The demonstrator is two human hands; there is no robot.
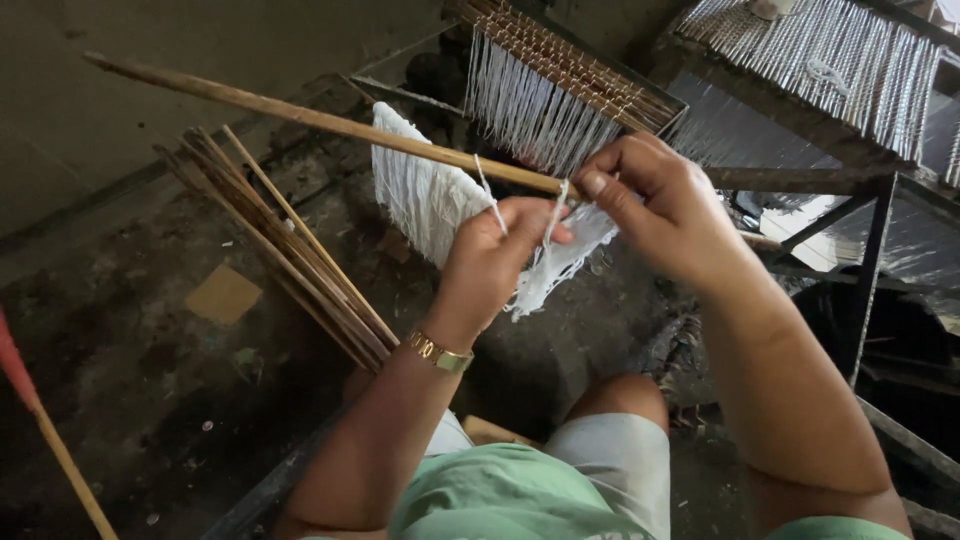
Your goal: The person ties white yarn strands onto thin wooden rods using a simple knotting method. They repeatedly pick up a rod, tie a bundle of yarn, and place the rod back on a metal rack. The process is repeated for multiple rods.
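My left hand grips a bunch of white threads that hang from a long wooden stick. A gold watch sits on that wrist. My right hand pinches the stick's near end and a loop of white thread between thumb and fingers. The stick runs from the upper left down to my hands. Behind my hands, a frame of several thin wooden rods carries a fringe of white threads hanging down.
A bundle of several thin wooden sticks leans at the left. A metal rack with more rows of hanging white threads stands at the right. A red-tipped pole lies at the far left on the dirty concrete floor.
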